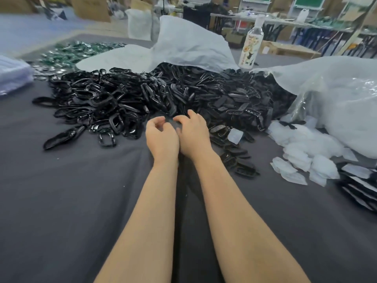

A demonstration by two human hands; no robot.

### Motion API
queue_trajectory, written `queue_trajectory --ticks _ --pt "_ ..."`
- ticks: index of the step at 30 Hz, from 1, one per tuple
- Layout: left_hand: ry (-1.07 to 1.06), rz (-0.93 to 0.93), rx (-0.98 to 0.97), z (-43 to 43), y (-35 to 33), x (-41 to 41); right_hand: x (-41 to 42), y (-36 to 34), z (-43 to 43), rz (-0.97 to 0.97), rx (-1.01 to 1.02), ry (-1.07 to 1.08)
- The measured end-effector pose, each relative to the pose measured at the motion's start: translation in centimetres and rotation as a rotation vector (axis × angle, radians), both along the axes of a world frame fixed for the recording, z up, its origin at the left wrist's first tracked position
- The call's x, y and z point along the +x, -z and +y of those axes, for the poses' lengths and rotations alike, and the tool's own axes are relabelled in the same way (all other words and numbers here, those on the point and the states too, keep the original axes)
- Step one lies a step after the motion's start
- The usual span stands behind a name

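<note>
A big heap of glossy black plastic shells (155, 94) covers the far half of a dark grey cloth table (61, 201). My left hand (161, 137) and my right hand (193, 135) meet side by side at the heap's near edge. Together their curled fingers pinch one small dark piece (172, 124), mostly hidden between them. Its exact shape cannot be made out.
Crumpled white plastic bags (189, 43) lie behind and right of the heap. A printed bottle (251, 43) stands at the back. Small white pouches (306, 152) are spread at the right, with packed black items (359, 184) beside them. Green parts (77, 52) lie far left.
</note>
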State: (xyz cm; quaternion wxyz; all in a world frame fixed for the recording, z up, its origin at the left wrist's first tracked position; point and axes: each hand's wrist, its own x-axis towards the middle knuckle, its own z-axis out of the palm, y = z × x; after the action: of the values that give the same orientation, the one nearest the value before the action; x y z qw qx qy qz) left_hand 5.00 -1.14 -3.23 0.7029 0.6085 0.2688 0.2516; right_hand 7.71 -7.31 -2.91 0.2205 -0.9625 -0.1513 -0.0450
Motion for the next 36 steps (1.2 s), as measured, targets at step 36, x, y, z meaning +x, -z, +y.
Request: queue_trajectory --ticks 36 --pt "0.091 -0.049 0.402 0.7 -1.4 -0.3 0.4 -0.6 -2.2 0.112 0.683 0.105"
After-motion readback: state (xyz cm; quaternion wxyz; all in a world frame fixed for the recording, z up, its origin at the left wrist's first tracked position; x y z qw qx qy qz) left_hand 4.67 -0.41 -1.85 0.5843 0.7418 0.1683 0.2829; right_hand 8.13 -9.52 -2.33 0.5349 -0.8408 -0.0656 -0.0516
